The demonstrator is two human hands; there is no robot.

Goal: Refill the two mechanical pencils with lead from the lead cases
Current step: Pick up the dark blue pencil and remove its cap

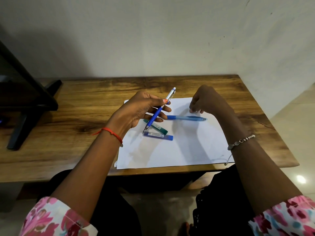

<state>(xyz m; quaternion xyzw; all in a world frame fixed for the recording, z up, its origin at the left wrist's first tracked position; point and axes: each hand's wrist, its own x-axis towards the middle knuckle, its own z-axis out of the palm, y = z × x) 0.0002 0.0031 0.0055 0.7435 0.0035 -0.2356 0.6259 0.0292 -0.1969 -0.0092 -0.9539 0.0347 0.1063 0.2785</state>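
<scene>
Wooden desk (71,106) holds paper (179,147) with both lead cases (158,133) apparently unopened and one pencil (187,118) lying; left hand (136,113) pinches the other pencil (158,111), right hand (204,101) curled empty above, so refilling looks barely begun.

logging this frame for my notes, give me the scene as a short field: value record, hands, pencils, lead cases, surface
left hand: holds the blue and silver pencil off the table, tip down
right hand: hovers above the paper, fingers curled, holding nothing visible
second pencil: light blue pencil lies flat on the paper
lead cases: green case and blue case, both on the paper, side by side
surface: white paper on a wooden table
progress: no case visibly opened
</scene>
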